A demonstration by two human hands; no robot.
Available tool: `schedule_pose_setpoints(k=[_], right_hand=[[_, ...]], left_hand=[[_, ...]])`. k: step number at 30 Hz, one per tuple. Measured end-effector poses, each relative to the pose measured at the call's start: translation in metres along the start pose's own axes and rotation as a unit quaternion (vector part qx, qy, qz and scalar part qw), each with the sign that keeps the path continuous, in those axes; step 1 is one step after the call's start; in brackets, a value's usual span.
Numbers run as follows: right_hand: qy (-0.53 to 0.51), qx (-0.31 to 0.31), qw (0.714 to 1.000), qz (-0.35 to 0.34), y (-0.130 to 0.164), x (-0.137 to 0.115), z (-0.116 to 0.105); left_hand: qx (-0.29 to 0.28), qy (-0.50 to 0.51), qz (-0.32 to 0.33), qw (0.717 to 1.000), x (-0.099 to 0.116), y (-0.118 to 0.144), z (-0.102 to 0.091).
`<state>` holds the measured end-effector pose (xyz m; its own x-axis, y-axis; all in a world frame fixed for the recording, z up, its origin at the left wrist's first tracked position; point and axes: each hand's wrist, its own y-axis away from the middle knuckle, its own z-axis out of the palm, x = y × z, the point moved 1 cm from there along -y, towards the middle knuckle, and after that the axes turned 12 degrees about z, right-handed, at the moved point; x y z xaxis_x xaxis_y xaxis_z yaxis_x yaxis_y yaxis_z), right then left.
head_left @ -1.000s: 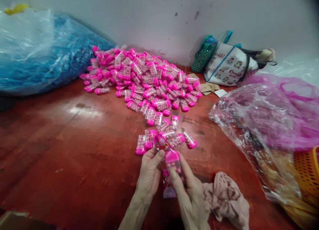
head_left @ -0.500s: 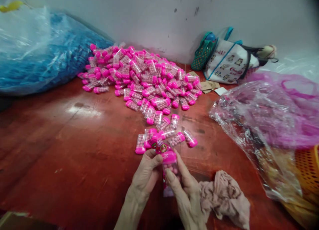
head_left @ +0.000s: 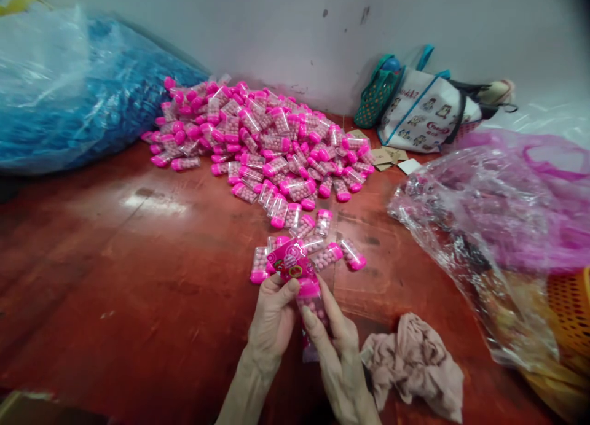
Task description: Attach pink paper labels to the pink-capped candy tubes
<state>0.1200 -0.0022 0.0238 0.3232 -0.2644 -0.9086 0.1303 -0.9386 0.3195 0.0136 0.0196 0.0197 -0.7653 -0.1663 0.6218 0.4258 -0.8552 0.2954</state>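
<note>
Both hands clamp the clear pink-capped candy tube: left hand pinches its printed pink label above, right hand grips below, tube axis pointing toward the candy pile.

Head camera looks forward and down, close over the table, edges perhaps warped.

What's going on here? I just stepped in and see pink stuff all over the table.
A person holds one small clear plastic tube of pink candy balls in both bare hands: the left hand pinches a printed pink label at its pink cap, and the right hand grips the body. Behind lies a big heap of matching pink-capped tubes on the red-brown wooden table. A crumpled pinkish cloth sits beside the right hand.
</note>
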Motion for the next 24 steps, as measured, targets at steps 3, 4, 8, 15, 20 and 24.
schedule_pose_setpoints(k=[3,4,8,15,20,24], right_hand=[[-0.022,-0.015,0.999,0.031,-0.002,-0.005,-0.006],[-0.022,-0.017,0.999,0.031,-0.003,-0.007,-0.007],[0.031,-0.002,0.999,0.009,-0.002,-0.013,-0.008],[0.145,0.036,0.989,0.006,0.002,0.001,-0.006],[0.214,0.024,0.976,0.002,0.003,-0.002,-0.008],[0.158,0.007,0.987,0.014,0.002,-0.003,-0.009]], left_hand=[[-0.017,-0.005,-0.003,1.000,-0.001,-0.001,0.000],[-0.024,-0.007,-0.009,1.000,-0.002,-0.001,0.000],[-0.039,-0.021,-0.019,0.999,-0.007,-0.001,0.001],[-0.026,-0.043,0.000,0.999,-0.010,-0.001,0.003],[-0.019,-0.085,0.040,0.995,-0.006,0.000,0.001],[-0.049,-0.112,0.032,0.992,-0.003,-0.001,-0.002]])
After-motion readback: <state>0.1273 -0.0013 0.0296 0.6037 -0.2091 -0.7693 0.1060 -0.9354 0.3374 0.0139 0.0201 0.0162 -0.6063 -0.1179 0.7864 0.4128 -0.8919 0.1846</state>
